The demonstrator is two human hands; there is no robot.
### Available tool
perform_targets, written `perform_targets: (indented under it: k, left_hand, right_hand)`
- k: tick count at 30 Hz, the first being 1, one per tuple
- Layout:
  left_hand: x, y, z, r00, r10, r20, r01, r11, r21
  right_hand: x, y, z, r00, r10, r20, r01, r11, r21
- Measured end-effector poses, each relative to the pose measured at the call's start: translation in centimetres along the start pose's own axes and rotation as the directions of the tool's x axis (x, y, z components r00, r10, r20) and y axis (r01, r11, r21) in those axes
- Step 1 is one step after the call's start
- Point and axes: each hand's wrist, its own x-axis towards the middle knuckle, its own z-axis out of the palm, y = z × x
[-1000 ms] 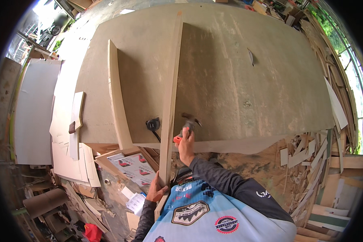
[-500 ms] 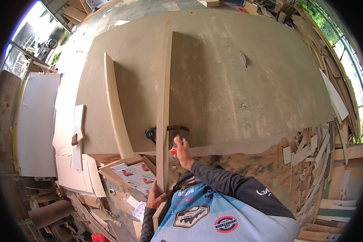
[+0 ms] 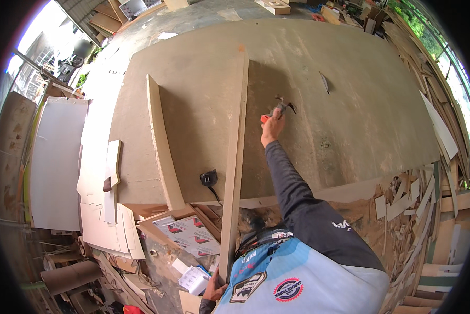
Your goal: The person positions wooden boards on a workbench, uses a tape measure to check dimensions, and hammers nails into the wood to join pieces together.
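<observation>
A long, narrow wooden board (image 3: 237,157) stretches from near my body across the broad plywood sheet (image 3: 360,131). My left hand (image 3: 212,289) is closed on its near end, low by my side; part of the grip is hidden. To the right of the board, reaching forward above the sheet, my right hand (image 3: 272,129) grips a claw hammer (image 3: 284,106) with an orange-red handle end. A black tape measure (image 3: 209,178) lies left of the board near the sheet's front edge. Farther left stands a slightly curved pale wooden strip (image 3: 161,141).
White and pale panels (image 3: 60,162) stand at the left. Papers (image 3: 194,279) and a printed board (image 3: 190,234) lie below the sheet. Wood offcuts (image 3: 402,201) heap up at the right, and a small pointed sliver (image 3: 324,82) rests on the sheet.
My right hand has moved forward with the hammer, away from the board's near part. The camera view has shifted, and the tape measure now shows fully beside the board. My left hand stays on the board's near end.
</observation>
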Motion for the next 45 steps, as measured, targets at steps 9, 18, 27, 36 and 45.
perform_targets:
  k: [9, 18, 27, 36, 45]
  left_hand:
    - [-0.7, -1.0, -0.1, 0.999, -0.014, -0.034, 0.013, 0.998, -0.054]
    - [-0.6, -1.3, -0.2, 0.998, -0.036, -0.043, 0.033, 0.998, -0.061]
    - [-0.1, -0.7, -1.2, 1.0, -0.013, -0.027, 0.012, 0.999, -0.035]
    - [0.6, -1.4, -0.5, 0.994, -0.03, -0.109, 0.025, 0.999, -0.046]
    - [4.6, -1.5, 0.3, 0.984, 0.055, -0.167, -0.08, 0.985, -0.15]
  right_hand:
    - [-1.4, 0.9, 1.0, 0.895, 0.31, 0.322, -0.297, 0.951, -0.089]
    - [-3.2, 1.0, 3.9, 0.823, 0.34, 0.454, -0.224, 0.93, -0.291]
    - [0.0, 8.5, 5.7, 0.908, 0.171, 0.383, -0.036, 0.941, -0.336]
    - [-6.2, 0.5, 8.3, 0.927, 0.172, 0.334, -0.119, 0.978, -0.174]
    - [-4.5, -2.2, -4.5, 0.546, 0.507, 0.667, -0.421, 0.854, -0.305]
